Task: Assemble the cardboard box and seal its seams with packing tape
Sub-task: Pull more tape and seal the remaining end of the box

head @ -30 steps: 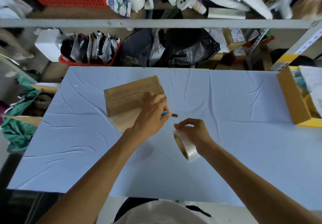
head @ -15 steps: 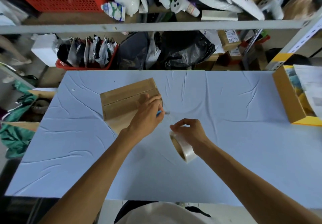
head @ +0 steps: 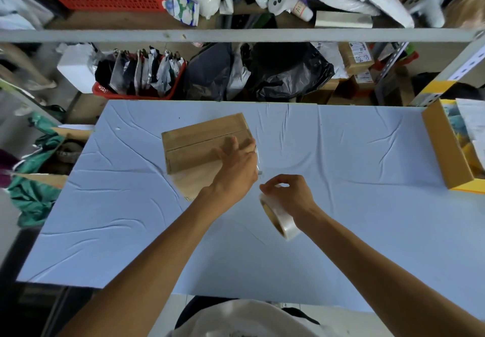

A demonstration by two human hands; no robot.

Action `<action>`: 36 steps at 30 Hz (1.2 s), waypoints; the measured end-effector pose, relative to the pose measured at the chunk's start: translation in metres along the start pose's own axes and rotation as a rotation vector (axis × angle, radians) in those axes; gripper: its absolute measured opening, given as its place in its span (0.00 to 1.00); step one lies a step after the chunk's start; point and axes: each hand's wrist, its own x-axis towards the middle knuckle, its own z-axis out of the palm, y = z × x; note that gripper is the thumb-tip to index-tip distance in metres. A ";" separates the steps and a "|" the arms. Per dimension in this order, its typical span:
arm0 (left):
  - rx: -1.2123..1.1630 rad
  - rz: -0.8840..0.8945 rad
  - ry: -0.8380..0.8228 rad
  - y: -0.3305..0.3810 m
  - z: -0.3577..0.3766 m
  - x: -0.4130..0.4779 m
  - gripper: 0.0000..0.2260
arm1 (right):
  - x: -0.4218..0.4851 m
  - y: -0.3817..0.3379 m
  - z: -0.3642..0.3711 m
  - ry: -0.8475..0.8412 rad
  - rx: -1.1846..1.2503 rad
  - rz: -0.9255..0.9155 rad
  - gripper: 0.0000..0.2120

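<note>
Cluttered shelves are crowding the wall behind the table (head: 367,179), which is draped in pale blue cloth, and the cardboard box (head: 199,147) is lying left of centre on it, flaps closed. I am judging this to be the sealing step: a clear strip (head: 258,159) seems to be stretching from the box's right end toward the roll of tape (head: 284,225). My left hand (head: 236,168) is resting on that end, fingers laid over the top; whether it is pinching anything underneath I cannot tell. My right hand (head: 288,195) is gripping the roll, fingers curled round it, near the box. The next move is calling for a taut strip, a clean cut and firm smoothing over the seam.
</note>
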 end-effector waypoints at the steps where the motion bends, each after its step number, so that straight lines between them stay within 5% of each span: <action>1: 0.025 -0.002 -0.018 0.002 -0.002 0.002 0.10 | 0.000 0.000 0.000 0.001 -0.005 0.003 0.06; 11: 0.082 -0.032 -0.018 0.010 0.001 0.006 0.13 | -0.001 -0.001 -0.002 0.006 -0.042 -0.103 0.05; 16: -0.229 -0.040 0.038 -0.006 0.000 0.002 0.07 | 0.001 0.000 -0.004 0.007 -0.032 -0.088 0.05; 26: -0.200 0.049 0.002 -0.016 0.000 -0.004 0.03 | -0.004 0.054 -0.023 -0.149 -0.480 -0.214 0.03; 29: -0.243 0.031 0.002 -0.015 0.001 -0.003 0.08 | -0.001 0.061 -0.027 -0.261 -0.638 -0.251 0.02; 36: -0.277 0.031 -0.001 -0.017 0.003 0.000 0.10 | 0.000 0.073 -0.021 -0.199 -0.564 -0.175 0.09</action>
